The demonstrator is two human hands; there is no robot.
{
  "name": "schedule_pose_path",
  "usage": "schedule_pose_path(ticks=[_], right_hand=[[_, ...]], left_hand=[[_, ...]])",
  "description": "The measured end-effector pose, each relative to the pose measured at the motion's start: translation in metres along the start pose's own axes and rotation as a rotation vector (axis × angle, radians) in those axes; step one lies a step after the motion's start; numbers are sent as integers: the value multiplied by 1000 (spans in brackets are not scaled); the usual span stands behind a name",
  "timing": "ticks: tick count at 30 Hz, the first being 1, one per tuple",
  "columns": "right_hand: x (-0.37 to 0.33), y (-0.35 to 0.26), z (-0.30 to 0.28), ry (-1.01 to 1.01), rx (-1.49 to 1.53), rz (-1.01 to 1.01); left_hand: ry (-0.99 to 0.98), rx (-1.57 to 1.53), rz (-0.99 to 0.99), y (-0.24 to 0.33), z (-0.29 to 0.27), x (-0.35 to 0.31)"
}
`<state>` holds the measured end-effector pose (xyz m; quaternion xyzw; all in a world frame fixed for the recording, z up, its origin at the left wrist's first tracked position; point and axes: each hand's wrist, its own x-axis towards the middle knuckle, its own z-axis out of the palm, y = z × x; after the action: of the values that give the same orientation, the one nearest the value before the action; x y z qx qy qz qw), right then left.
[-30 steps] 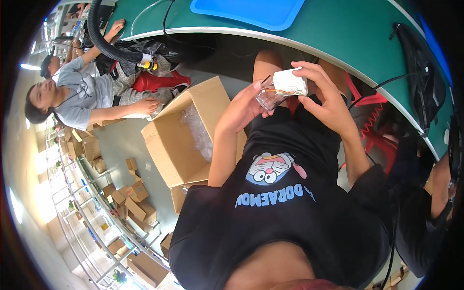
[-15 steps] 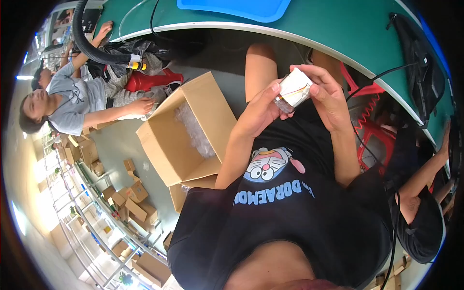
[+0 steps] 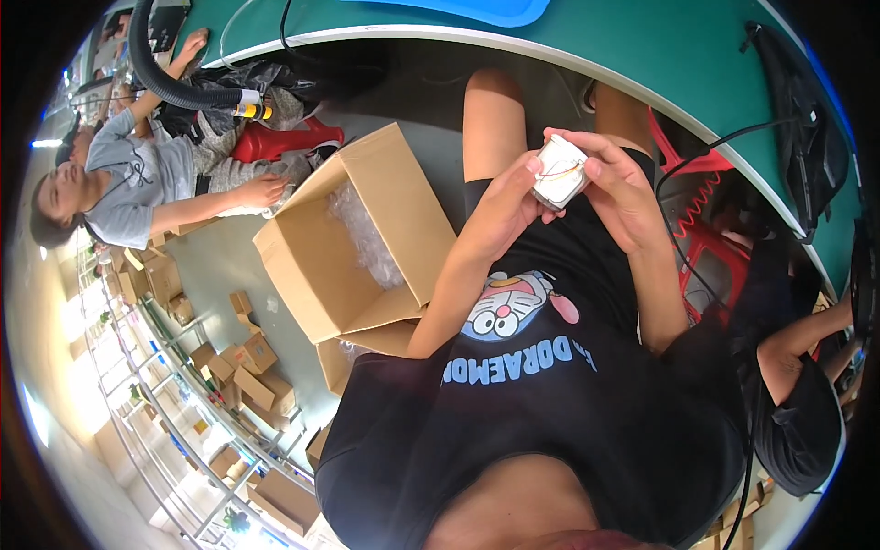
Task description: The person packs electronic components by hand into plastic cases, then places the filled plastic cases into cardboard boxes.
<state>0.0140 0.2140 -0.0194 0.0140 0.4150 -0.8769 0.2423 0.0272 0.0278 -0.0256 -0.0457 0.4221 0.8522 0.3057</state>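
Above my lap, a small white block-shaped piece (image 3: 560,171) with thin coloured wires across its top face is held between both hands. Its lower side looks darker and partly see-through; I cannot tell its exact kind. My left hand (image 3: 504,203) grips it from the left, thumb on the upper edge and fingers underneath. From the right, my right hand (image 3: 625,191) closes round it, the thumb resting on the near corner. Fingertips of both hands hide parts of its sides.
An open cardboard box (image 3: 316,266) with clear plastic bags (image 3: 367,236) stands left of my lap. The green table (image 3: 642,55) ahead carries a blue tray (image 3: 486,7) and a black bag (image 3: 796,128). A black hose (image 3: 151,69) hangs at left; co-workers sit on both sides.
The white piece has turned a little in my fingers, its wired face more upright. Both hands keep their hold. The whole view has shifted slightly.
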Motion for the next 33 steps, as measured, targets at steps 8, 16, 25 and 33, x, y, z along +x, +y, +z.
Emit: schedule_pose_path(ticks=[8, 16, 25, 33], right_hand=[[-4, -3, 8, 43, -87, -48], [-5, -4, 17, 288, -1057, -462], [-1, 0, 12, 416, -948, -552], [-7, -28, -12, 166, -544, -64]], left_hand=[[80, -39, 68, -11, 8, 8], [125, -252, 84, -8, 44, 17], [129, -42, 28, 6, 46, 34], [393, 656, 440, 36, 60, 19]])
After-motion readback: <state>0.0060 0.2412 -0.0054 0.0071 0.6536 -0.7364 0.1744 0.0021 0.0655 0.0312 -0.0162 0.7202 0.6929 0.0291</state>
